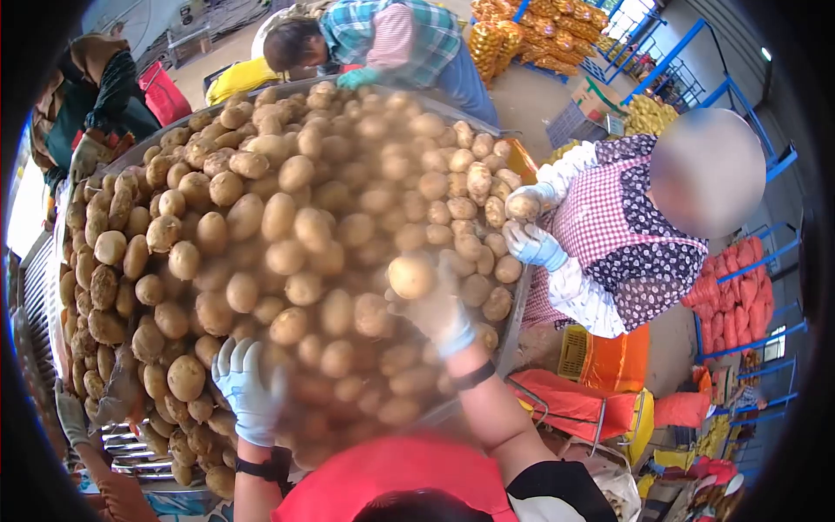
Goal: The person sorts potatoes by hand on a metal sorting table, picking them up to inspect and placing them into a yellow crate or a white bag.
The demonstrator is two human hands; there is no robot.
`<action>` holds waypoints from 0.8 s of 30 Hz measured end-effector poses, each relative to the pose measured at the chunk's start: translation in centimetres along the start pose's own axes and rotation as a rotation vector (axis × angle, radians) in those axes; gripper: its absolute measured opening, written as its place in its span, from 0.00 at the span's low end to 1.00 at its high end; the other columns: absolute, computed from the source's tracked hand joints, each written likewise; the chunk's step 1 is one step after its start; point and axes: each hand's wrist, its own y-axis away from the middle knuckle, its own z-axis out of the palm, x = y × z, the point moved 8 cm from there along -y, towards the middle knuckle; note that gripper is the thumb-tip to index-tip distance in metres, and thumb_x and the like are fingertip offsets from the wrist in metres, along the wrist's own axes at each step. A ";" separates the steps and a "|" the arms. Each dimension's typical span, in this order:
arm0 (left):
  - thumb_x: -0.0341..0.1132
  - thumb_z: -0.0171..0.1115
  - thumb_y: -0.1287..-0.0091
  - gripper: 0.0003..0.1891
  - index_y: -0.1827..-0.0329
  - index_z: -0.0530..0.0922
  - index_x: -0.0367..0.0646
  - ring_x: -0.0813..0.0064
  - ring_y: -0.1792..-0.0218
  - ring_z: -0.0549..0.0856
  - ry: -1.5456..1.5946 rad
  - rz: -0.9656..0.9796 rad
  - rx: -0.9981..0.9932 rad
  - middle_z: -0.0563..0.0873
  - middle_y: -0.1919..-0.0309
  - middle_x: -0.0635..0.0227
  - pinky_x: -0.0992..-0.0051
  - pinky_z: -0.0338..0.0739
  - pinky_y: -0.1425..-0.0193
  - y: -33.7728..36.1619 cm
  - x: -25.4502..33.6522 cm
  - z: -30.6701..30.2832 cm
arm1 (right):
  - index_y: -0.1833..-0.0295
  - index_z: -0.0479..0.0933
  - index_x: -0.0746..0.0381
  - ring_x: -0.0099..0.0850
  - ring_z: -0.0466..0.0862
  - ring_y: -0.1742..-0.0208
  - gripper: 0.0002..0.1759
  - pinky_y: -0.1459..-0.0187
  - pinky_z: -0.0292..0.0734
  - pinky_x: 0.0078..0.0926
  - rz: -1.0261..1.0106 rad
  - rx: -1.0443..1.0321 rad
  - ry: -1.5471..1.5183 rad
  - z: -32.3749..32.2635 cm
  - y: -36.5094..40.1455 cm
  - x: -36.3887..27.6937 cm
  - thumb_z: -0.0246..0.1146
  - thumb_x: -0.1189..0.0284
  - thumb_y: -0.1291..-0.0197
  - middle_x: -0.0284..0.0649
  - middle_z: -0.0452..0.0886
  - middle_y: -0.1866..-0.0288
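Observation:
A large heap of potatoes fills the wide metal-edged table in front of me. My right hand, in a white and pale blue glove, grips a round potato above the right part of the heap. Its fingers are partly blurred. My left hand, gloved the same way, lies palm down over potatoes near the front edge, its fingers stretched out and nothing held in them. Just above its fingertips sits a large potato.
To the right, a person in a checked apron holds a potato. Another person in a plaid shirt bends over the far edge. Workers stand at the left. A red sack on a frame stands right; filled net bags are stacked behind.

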 end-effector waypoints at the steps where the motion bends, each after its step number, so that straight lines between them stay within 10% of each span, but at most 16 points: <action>1: 0.45 0.71 0.42 0.27 0.40 0.81 0.44 0.49 0.30 0.73 0.005 0.019 0.012 0.82 0.38 0.59 0.48 0.59 0.23 0.0 0.1 0.0 | 0.30 0.71 0.59 0.44 0.88 0.54 0.33 0.58 0.89 0.41 -0.112 0.117 0.111 -2.3 0.3 -0.3 0.59 0.45 0.27 0.44 0.83 0.42; 7: 0.39 0.70 0.41 0.25 0.39 0.81 0.43 0.48 0.28 0.71 0.004 0.029 -0.015 0.81 0.37 0.57 0.49 0.59 0.21 0.1 0.2 0.0 | 0.30 0.71 0.59 0.42 0.89 0.59 0.32 0.63 0.88 0.39 0.014 0.204 -0.002 -1.9 5.9 -0.4 0.58 0.44 0.26 0.46 0.85 0.44; 13: 0.44 0.64 0.32 0.23 0.38 0.80 0.40 0.47 0.30 0.73 -0.065 0.114 -0.005 0.82 0.37 0.55 0.50 0.63 0.23 0.0 -0.5 1.0 | 0.31 0.73 0.66 0.34 0.86 0.43 0.33 0.45 0.83 0.35 -0.173 0.416 0.255 -6.1 18.2 -5.1 0.56 0.48 0.23 0.43 0.84 0.38; 16: 0.45 0.63 0.30 0.24 0.37 0.80 0.37 0.46 0.31 0.74 -0.041 0.091 -0.009 0.82 0.37 0.49 0.50 0.65 0.24 0.0 -1.2 1.4 | 0.35 0.76 0.66 0.31 0.86 0.46 0.29 0.46 0.83 0.31 -0.238 0.569 0.747 -8.5 26.9 -8.2 0.56 0.50 0.22 0.41 0.86 0.43; 22: 0.44 0.64 0.32 0.22 0.40 0.81 0.38 0.47 0.32 0.75 -0.078 0.170 0.004 0.82 0.39 0.52 0.49 0.66 0.26 -0.2 -0.2 1.0 | 0.38 0.78 0.65 0.45 0.87 0.47 0.24 0.43 0.81 0.40 0.493 1.237 1.962 -21.2 38.3 -5.7 0.64 0.57 0.27 0.50 0.87 0.48; 24: 0.42 0.65 0.33 0.22 0.40 0.80 0.39 0.47 0.32 0.75 -0.081 0.138 0.006 0.82 0.39 0.54 0.49 0.64 0.25 -0.3 0.0 0.8 | 0.39 0.78 0.65 0.51 0.86 0.45 0.24 0.42 0.80 0.44 0.019 1.254 1.983 -17.5 34.0 -5.8 0.66 0.59 0.29 0.53 0.87 0.47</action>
